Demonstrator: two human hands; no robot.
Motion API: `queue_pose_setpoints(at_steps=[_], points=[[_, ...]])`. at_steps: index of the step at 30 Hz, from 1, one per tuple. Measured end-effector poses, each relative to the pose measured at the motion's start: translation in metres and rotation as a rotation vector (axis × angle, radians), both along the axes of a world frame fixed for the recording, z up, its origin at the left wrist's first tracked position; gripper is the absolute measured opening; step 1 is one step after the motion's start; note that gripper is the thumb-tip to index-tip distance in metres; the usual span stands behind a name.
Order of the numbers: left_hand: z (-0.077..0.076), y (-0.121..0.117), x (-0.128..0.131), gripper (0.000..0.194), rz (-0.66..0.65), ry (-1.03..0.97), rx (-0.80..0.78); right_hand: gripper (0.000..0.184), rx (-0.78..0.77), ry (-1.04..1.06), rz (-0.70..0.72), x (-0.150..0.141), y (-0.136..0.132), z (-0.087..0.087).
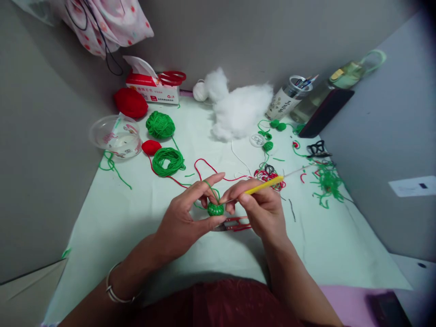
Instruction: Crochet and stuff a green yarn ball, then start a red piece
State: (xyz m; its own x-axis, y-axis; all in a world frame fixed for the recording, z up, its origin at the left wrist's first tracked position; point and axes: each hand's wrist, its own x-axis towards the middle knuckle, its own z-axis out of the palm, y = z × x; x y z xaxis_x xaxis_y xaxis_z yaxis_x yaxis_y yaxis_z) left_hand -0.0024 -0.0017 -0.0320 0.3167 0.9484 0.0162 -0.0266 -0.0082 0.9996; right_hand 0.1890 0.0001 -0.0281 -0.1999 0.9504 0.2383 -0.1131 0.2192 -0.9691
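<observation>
My left hand [190,209] pinches a small green crochet piece [215,209] between thumb and fingers, with green yarn looped up over its raised index finger. In my right hand [262,200] is a crochet hook with a yellow handle [264,185]; its thin metal tip meets the top of the green piece. Just below the fingers lie red-handled thread snips [238,223], partly covered by my right hand. A red strand [200,161] curves across the cloth behind my left hand.
Green yarn ball [160,125], green coil [168,162], red yarn [131,102] and plastic tub [116,136] stand left. White stuffing [241,109] lies at the back. Pen cup [288,97], bottle [316,95], dark phone-like slab [327,112] and green scraps [329,181] are right.
</observation>
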Motion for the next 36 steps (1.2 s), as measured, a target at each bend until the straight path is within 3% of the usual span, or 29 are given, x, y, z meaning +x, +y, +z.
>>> queue_pose_setpoints(at_steps=[7,10,13,17,20,23,28,32,36], points=[[-0.008,0.002,0.005,0.050,0.141,0.115,0.065,0.028,0.618,-0.707,-0.097,-0.003,-0.008,0.001],[-0.007,-0.004,0.008,0.045,0.185,0.058,0.066,0.033,0.764,-0.872,-0.199,-0.007,-0.013,-0.001],[-0.004,-0.010,0.010,0.047,0.186,-0.040,-0.007,0.035,0.751,-0.787,-0.273,-0.009,-0.016,-0.002],[-0.003,-0.011,0.009,0.060,0.165,-0.155,-0.104,0.030,0.546,-0.415,-0.233,-0.009,-0.012,0.003],[-0.005,-0.008,0.006,0.063,0.172,-0.100,-0.044,0.027,0.414,-0.246,-0.225,-0.008,-0.008,0.008],[-0.006,-0.006,0.004,0.062,0.194,-0.016,0.067,0.026,0.392,-0.210,-0.218,-0.007,-0.006,0.012],[-0.009,-0.004,0.004,0.062,0.250,0.063,0.207,0.030,0.471,-0.313,-0.209,-0.005,-0.008,0.011],[-0.011,-0.008,0.006,0.056,0.262,0.084,0.180,0.036,0.724,-0.664,-0.255,-0.006,-0.012,0.003],[-0.004,-0.016,0.011,0.044,0.226,-0.021,0.095,0.037,0.801,-0.852,-0.434,-0.010,-0.021,-0.005]])
